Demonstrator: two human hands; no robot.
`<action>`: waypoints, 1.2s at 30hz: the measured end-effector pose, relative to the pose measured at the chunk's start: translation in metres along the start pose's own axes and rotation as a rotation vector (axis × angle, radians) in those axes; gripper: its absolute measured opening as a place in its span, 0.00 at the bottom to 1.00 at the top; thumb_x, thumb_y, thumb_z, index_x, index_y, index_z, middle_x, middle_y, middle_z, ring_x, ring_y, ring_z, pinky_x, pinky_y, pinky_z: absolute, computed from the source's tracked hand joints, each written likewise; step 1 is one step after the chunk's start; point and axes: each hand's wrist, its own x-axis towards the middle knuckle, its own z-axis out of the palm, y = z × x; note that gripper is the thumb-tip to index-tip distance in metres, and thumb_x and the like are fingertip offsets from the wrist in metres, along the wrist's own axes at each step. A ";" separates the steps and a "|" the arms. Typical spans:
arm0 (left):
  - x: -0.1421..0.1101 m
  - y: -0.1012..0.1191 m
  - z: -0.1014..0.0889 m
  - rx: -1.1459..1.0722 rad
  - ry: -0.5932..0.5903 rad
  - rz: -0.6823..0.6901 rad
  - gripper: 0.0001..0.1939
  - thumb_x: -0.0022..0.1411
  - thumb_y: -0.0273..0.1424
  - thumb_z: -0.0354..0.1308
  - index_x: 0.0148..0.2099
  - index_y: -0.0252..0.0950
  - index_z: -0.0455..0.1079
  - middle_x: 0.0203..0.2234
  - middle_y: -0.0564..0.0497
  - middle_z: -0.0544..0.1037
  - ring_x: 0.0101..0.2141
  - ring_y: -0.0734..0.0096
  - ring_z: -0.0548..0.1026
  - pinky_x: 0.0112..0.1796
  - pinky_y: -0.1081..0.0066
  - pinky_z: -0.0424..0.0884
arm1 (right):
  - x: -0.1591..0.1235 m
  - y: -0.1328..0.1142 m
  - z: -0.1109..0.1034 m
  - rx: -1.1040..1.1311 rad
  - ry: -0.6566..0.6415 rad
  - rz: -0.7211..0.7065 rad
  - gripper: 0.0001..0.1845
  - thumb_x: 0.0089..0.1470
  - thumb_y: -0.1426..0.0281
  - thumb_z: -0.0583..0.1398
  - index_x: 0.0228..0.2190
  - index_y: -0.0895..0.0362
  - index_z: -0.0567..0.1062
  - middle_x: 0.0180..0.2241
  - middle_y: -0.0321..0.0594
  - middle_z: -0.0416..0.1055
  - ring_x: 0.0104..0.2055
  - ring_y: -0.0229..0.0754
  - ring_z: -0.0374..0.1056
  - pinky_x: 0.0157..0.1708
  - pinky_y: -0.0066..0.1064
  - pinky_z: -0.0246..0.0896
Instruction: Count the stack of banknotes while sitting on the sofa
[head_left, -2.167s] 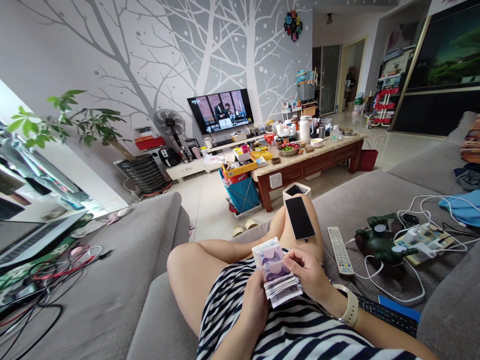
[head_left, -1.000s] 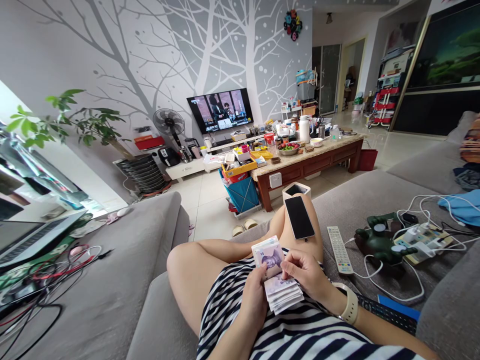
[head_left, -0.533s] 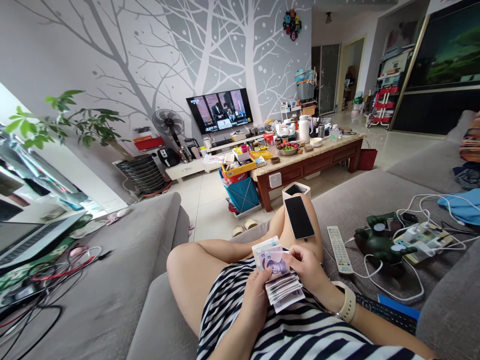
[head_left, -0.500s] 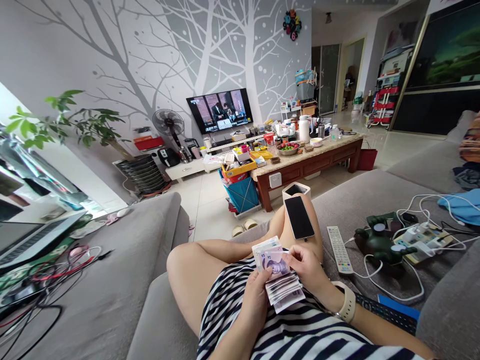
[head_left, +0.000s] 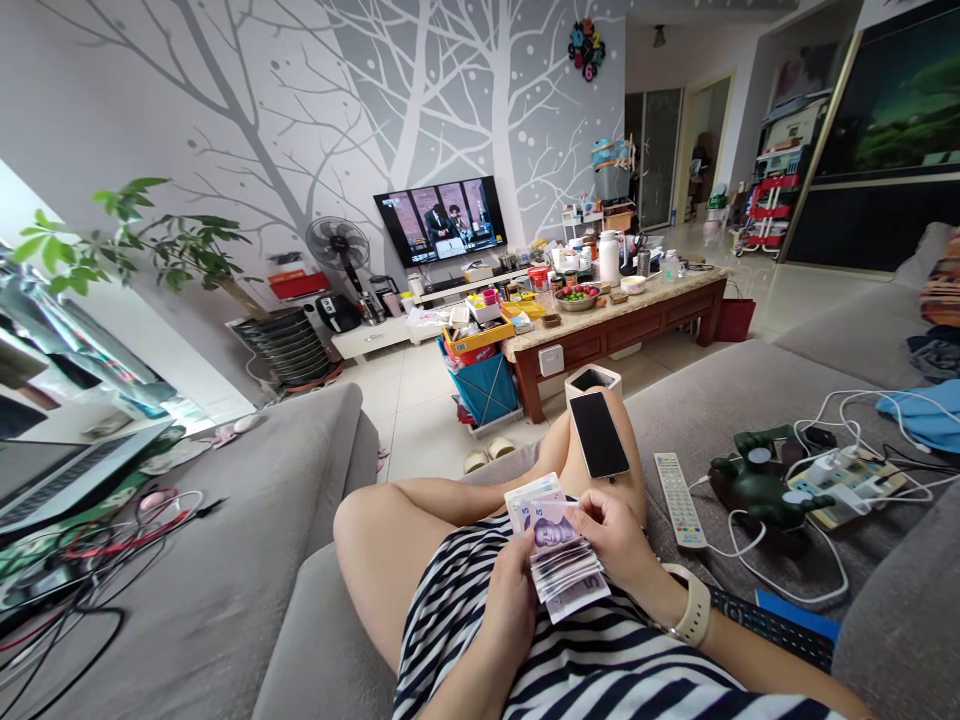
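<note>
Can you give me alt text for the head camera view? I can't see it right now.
A person seated on a grey sofa holds a stack of banknotes in their left hand, with their right hand pinching the top notes. A phone lies on their leg, and a TV remote lies on the sofa.

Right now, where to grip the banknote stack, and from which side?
The lower end of the banknote stack, pinched across its faces, coming from the near side. That end sticks out past the left hand and right hand, which cover the rest; its notes fan, so pinch firmly.
</note>
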 end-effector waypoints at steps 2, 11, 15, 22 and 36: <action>-0.001 0.001 0.002 -0.019 0.022 -0.005 0.15 0.49 0.37 0.61 0.32 0.28 0.76 0.27 0.43 0.81 0.34 0.57 0.78 0.40 0.64 0.70 | -0.001 -0.001 0.000 0.002 -0.009 -0.001 0.20 0.49 0.54 0.59 0.19 0.57 0.67 0.17 0.32 0.60 0.22 0.36 0.55 0.20 0.26 0.50; 0.000 0.003 0.003 -0.119 0.085 -0.039 0.13 0.51 0.32 0.59 0.36 0.28 0.76 0.28 0.43 0.81 0.37 0.56 0.78 0.40 0.64 0.72 | -0.006 -0.009 -0.002 0.005 -0.037 -0.012 0.16 0.50 0.58 0.60 0.22 0.58 0.69 0.19 0.33 0.63 0.22 0.36 0.57 0.22 0.26 0.51; 0.000 0.004 0.003 -0.068 0.049 -0.065 0.13 0.49 0.34 0.59 0.34 0.29 0.76 0.27 0.45 0.81 0.33 0.57 0.78 0.36 0.65 0.73 | -0.011 -0.017 -0.005 -0.029 -0.091 -0.058 0.13 0.52 0.63 0.59 0.21 0.57 0.67 0.19 0.32 0.60 0.22 0.35 0.55 0.22 0.26 0.50; -0.008 0.008 0.011 -0.029 0.065 -0.003 0.10 0.46 0.30 0.57 0.31 0.31 0.76 0.26 0.47 0.80 0.31 0.60 0.77 0.35 0.66 0.71 | -0.012 -0.021 -0.006 -0.003 -0.142 -0.073 0.12 0.52 0.63 0.59 0.23 0.57 0.69 0.20 0.33 0.61 0.22 0.35 0.55 0.23 0.26 0.50; -0.004 0.003 0.004 0.021 0.092 0.039 0.08 0.46 0.31 0.57 0.19 0.34 0.69 0.17 0.52 0.75 0.22 0.69 0.70 0.32 0.68 0.69 | -0.012 -0.026 -0.006 0.048 -0.178 -0.093 0.14 0.57 0.61 0.56 0.27 0.58 0.71 0.22 0.34 0.63 0.25 0.36 0.57 0.26 0.27 0.52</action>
